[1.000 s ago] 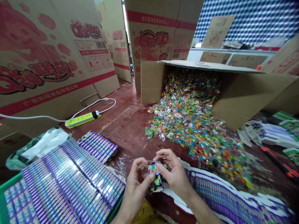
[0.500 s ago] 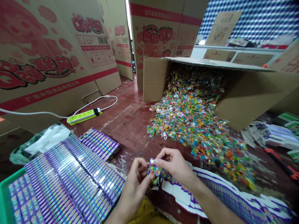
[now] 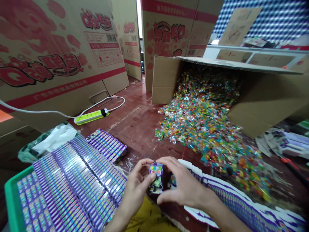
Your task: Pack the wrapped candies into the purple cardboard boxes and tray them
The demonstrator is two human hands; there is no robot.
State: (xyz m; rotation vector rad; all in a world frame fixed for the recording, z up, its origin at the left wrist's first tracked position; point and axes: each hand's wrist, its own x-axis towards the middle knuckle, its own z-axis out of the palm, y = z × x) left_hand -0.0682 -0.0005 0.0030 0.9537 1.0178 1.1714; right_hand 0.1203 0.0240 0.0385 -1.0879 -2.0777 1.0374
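Both hands hold one small purple printed box [image 3: 156, 178] low in the middle of the view. My left hand [image 3: 137, 188] grips its left side with curled fingers. My right hand [image 3: 182, 185] is closed over its top and right side, thumb under it. Just left of the hands, a green tray [image 3: 11, 199] holds several tight rows of the same purple boxes [image 3: 72, 180]. To the right lies a long fanned row of flat purple-and-white box blanks [image 3: 231, 199]. Beyond the hands, a heap of colourful wrapped sweets [image 3: 205, 129] spills from a tipped cardboard carton [image 3: 260, 93].
Large cartons with red print [image 3: 48, 64] wall the left and back. A green power strip [image 3: 90, 116] with a white cable lies on the red-brown floor. A white and green plastic bag [image 3: 50, 141] sits behind the tray. Loose flat packaging [image 3: 285, 141] lies at the right.
The hands have closed up the small box: its top flap, held up a second ago, is now folded down under my right fingers. The camera has shifted slightly left.
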